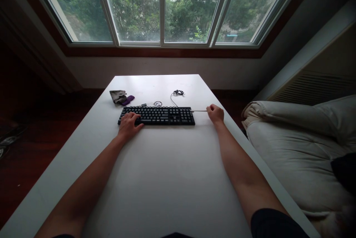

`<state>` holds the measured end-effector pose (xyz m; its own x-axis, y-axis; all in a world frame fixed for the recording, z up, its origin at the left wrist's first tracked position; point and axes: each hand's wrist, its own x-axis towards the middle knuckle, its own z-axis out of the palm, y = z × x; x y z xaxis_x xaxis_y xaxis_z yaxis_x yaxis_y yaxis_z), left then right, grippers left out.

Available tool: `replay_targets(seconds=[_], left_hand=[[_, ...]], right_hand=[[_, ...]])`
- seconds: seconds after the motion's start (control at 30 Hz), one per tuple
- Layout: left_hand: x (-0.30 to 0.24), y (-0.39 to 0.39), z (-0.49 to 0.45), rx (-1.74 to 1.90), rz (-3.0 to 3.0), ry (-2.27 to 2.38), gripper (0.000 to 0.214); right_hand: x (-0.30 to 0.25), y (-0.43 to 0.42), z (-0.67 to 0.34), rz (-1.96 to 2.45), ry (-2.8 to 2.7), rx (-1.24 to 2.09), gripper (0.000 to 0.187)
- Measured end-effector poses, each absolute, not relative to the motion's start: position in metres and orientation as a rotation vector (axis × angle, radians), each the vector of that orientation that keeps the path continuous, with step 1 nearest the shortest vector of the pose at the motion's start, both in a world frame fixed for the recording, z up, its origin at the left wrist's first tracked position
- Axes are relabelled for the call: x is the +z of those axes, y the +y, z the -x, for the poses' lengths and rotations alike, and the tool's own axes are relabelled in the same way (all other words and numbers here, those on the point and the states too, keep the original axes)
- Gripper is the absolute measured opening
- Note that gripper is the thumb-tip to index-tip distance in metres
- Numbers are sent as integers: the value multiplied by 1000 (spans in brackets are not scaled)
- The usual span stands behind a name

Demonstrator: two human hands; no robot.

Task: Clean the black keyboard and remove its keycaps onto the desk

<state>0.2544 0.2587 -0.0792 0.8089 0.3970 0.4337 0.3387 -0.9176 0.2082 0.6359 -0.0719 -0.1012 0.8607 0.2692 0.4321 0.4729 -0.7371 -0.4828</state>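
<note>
A black keyboard (158,116) lies across the white table, its long side facing me. My left hand (130,122) rests on its left end, fingers spread over the keys and thumb out along the near edge. Past the right end, my right hand (215,113) is closed in a fist around a thin, light-coloured rod (199,111). The rod points left, its tip at the upper right keys; whether it touches them I cannot tell. A black cable (178,92) runs from behind the keyboard into a small coil.
Behind the keyboard's left part are a crumpled grey cloth (118,96), a purple cloth (128,100) and a small wire item (157,103). The white table (167,178) narrows toward the window (162,8). A pale cushioned seat (289,156) stands close on the right.
</note>
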Motion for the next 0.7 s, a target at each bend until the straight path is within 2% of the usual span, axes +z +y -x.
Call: replay_targets(seconds=[0.43,0.7], left_hand=[[-79,258,-256,728,-2874,586,40],[-78,257,-255,720,-2885,586,38]], right_hand=[[-104,-75,-640,2490,-626,-470,23],[-94,-58,-617,2493,-762,-617,24]])
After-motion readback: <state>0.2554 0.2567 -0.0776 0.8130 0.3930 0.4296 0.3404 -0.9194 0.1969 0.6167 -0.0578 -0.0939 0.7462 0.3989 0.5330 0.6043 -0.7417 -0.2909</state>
